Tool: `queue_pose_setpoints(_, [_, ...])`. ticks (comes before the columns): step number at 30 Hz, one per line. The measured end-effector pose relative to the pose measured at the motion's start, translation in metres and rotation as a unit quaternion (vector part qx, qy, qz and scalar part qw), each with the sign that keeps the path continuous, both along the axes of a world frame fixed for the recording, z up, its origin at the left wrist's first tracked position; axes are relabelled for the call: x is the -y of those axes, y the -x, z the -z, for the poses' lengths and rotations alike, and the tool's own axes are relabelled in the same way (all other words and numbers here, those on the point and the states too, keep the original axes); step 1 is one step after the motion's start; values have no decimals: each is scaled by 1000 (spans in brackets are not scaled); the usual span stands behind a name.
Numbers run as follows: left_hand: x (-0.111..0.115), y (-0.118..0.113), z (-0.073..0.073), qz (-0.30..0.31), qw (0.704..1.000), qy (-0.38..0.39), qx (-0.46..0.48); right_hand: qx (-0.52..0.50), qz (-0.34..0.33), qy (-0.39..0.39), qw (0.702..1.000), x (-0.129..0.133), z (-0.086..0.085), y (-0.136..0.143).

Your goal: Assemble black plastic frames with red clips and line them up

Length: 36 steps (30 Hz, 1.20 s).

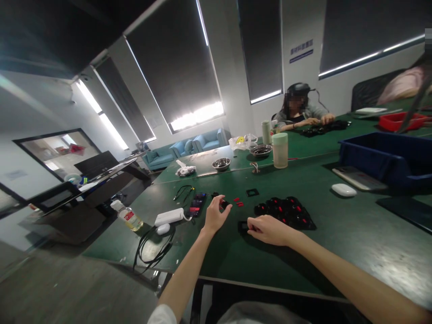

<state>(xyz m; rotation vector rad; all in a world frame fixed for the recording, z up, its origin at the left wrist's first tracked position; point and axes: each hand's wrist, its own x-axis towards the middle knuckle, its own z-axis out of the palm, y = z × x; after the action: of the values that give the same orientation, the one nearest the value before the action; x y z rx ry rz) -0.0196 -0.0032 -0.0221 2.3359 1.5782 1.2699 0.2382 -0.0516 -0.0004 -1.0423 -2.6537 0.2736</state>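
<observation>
My left hand (215,215) reaches over the green table with its thumb and fingers apart. Small black parts (224,204) show between and behind those fingers; whether the hand touches them, I cannot tell. Closed at the front, my right hand (270,229) has its fingers on a flat black square piece (241,227), which sticks out to the left. A few small red pieces (239,204) lie beyond and between the hands. Several black parts with red marks (285,209) are grouped just past my right hand. Another black square frame (252,192) rests farther back.
Left of my hands are a phone (197,204), a white power strip (169,217), a coiled black cable (151,252) and a bottle (128,217). Metal bowls (221,164) and a cup (280,150) stand beyond. A blue bin (388,157) is at right; a co-worker (300,112) sits opposite.
</observation>
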Motion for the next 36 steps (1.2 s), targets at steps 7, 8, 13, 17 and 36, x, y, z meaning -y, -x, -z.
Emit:
queue_pose_setpoints(7, [27,1,8,38,998,50,1,-3,-13,0,1000,-2,-2,0])
queue_pose_setpoints(8, [29,0,7,47,997,58,-4,-2,-12,1,1000,-2,-1,1])
queue_pose_setpoints(13, [34,-1,0,94,991,82,-39,10,0,-3,1000,-5,2,2])
queue_pose_setpoints(17, [36,0,-3,107,989,83,-55,27,7,-12,1000,-6,3,3])
queue_pose_setpoints(36, [36,1,0,175,980,81,-47,45,-21,18,999,-2,-6,1])
